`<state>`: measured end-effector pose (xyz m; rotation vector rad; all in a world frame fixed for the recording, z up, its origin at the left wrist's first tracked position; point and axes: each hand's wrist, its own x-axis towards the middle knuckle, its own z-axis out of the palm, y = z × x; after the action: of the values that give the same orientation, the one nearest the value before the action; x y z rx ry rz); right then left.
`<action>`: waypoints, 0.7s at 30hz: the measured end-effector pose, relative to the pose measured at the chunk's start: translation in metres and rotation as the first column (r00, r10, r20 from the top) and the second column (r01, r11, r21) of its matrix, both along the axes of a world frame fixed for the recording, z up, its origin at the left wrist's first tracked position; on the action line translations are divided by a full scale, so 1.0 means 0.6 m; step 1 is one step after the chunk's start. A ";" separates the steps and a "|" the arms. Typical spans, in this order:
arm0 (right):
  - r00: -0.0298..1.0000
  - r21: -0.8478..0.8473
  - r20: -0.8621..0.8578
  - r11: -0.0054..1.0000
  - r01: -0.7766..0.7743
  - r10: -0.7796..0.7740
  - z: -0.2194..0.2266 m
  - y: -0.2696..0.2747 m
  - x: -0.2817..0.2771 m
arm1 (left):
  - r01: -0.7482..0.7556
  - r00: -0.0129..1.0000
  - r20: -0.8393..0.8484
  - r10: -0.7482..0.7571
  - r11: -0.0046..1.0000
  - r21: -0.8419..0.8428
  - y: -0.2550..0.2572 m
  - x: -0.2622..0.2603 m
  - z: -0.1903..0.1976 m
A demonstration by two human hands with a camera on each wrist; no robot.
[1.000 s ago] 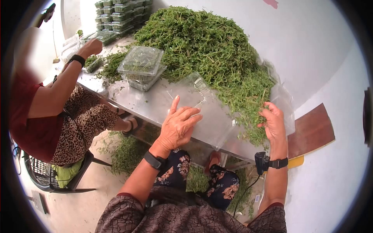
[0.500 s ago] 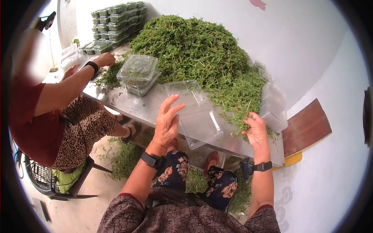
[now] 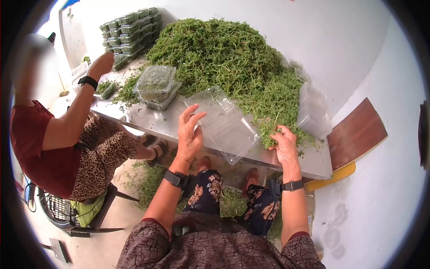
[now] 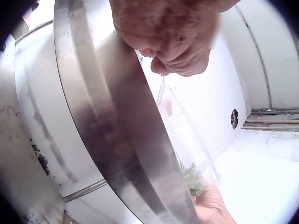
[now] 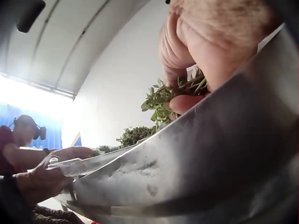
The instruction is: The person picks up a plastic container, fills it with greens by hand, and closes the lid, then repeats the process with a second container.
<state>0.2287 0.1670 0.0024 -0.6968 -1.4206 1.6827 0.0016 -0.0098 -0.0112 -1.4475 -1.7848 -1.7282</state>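
Two hands at work: my right hand (image 3: 285, 145) pinches a tuft of green herbs (image 5: 174, 95) in curled fingers at the heap's (image 3: 233, 58) edge; my left hand (image 3: 188, 134) holds the empty clear clamshell box (image 3: 224, 123), tilted over the table (image 3: 152, 119). Filled boxes (image 3: 156, 87) sit beyond; this one awaits filling.

A steel table (image 3: 170, 122) carries a big heap of green herbs (image 3: 228, 58), which spreads just beyond the right hand (image 3: 284, 145). An open clear box (image 3: 224, 123) lies between the hands, at the left hand (image 3: 188, 134). Beyond that hand sit stacked lidded boxes (image 3: 156, 87), then packed boxes (image 3: 130, 29) farther off.
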 end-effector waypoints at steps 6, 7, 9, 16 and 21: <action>0.999 0.043 0.018 0.998 0.037 -0.038 0.003 -0.011 -0.005 | 0.170 0.984 0.057 -0.167 0.984 -0.047 -0.009 -0.016 0.001; 0.999 0.041 0.018 0.999 0.035 -0.036 0.002 -0.011 -0.005 | 0.168 0.985 0.058 -0.165 0.985 -0.049 -0.008 -0.017 -0.001; 1.000 0.048 0.015 0.999 0.024 -0.025 0.000 -0.010 -0.002 | 0.162 0.987 0.002 -0.163 0.979 -0.119 -0.005 -0.018 -0.003; 1.000 0.050 0.020 0.999 0.018 -0.019 -0.002 -0.010 -0.002 | 0.097 0.973 -0.180 -0.146 0.961 -0.259 0.002 -0.004 0.004; 0.999 0.068 0.025 0.997 0.032 -0.034 -0.008 -0.006 0.001 | 0.120 0.969 -0.181 -0.170 0.959 -0.257 0.002 -0.007 0.008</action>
<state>0.2291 0.1636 -0.0025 -0.7031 -1.4698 1.5982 -0.0028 -0.0087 -0.0066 -1.8253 -1.8722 -1.3997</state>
